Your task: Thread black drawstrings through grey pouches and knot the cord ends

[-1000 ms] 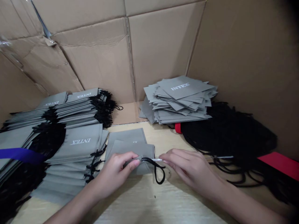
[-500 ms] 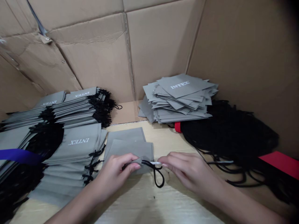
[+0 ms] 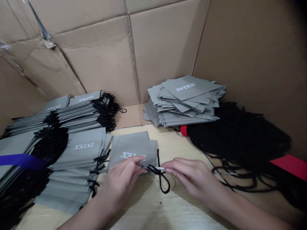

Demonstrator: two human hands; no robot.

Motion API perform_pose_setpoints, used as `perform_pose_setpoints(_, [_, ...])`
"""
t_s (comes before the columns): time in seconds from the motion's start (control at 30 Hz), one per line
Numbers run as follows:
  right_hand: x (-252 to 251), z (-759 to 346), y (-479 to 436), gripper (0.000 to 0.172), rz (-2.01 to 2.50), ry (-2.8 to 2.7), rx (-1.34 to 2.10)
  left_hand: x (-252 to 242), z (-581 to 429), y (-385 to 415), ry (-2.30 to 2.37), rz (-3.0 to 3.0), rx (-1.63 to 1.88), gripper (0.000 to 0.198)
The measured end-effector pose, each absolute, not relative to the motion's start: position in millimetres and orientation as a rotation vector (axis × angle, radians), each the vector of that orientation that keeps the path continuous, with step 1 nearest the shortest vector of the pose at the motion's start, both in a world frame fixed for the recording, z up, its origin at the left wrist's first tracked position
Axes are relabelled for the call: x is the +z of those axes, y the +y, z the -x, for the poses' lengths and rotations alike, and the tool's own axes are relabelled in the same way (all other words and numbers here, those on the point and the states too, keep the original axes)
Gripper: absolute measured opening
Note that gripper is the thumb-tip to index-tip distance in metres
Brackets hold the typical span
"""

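Corrugated brown cardboard carton walls (image 3: pixel 165 54) rise behind and to the right of a pale wood-grain tabletop (image 3: pixel 148 209). Left side: tiered stacks of grey fabric drawstring pouches (image 3: pixel 79 147), printed INTEX in white, with black cords bunched along their edges and a violet strap (image 3: pixel 21 160) lying across them. Back centre: a loose stack of grey fabric pouches (image 3: pixel 184 95), no cords visible. Right side: a dense heap of thin black cord (image 3: pixel 235 134), with a flat red card (image 3: pixel 289 166) beyond it. Centre: one grey INTEX pouch (image 3: pixel 134 153) lying over a second grey pouch (image 3: pixel 130 135). Left hand (image 3: pixel 122 182): fingers closed, pinching the upper pouch at its right edge. Right hand (image 3: pixel 189 175): fingers nearly closed, pinching a slim white cord tip (image 3: pixel 160 168) just beside that edge. A black cord loop (image 3: pixel 163 183) hangs from the tip onto the tabletop. Step in hand, by judgement: threading cord through the pouch's hem. The moment calls for a steady pinch on both.
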State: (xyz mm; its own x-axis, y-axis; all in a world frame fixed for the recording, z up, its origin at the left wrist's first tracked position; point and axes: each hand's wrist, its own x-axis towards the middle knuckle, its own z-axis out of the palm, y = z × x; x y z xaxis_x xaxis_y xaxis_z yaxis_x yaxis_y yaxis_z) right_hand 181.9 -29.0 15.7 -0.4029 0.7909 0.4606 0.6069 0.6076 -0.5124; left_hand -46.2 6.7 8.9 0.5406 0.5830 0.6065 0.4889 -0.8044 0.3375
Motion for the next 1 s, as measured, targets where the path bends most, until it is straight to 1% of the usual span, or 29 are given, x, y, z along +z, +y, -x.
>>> perform_pose_setpoints(0.13, [15.6, -179.3, -30.2, 0.019, 1.09, -2.1, 0.363, 12.9, 39.9, 2.9, 0.987, -2.561, 1.102, 0.004])
perform_pose_setpoints(0.2, [16.2, -178.4, -31.5, 0.018, 1.093, -2.094, 0.352, 13.9, 37.2, 1.5, 1.01, -2.559, 1.142, 0.004])
perform_pose_setpoints(0.33, [17.4, -178.2, -32.5, 0.019, 1.086, -2.11, 0.339, 13.7, 35.1, 0.4, 1.099, -2.443, 1.196, 0.009])
perform_pose_setpoints(0.57, [15.6, -184.1, -30.1, 0.02, 1.132, -2.176, 0.169, 11.9, 41.7, 5.6, 0.946, -2.481, 1.193, 0.015])
perform_pose_setpoints(0.8, [17.2, -181.0, -34.2, 0.022, 1.072, -2.164, 0.185, 11.8, 39.1, 3.2, 0.997, -2.319, 1.074, 0.022])
perform_pose_setpoints(1.0, [17.5, -180.2, -33.0, 0.021, 1.071, -2.156, 0.232, 14.0, 36.4, 1.0, 0.979, -2.241, 1.097, 0.023])
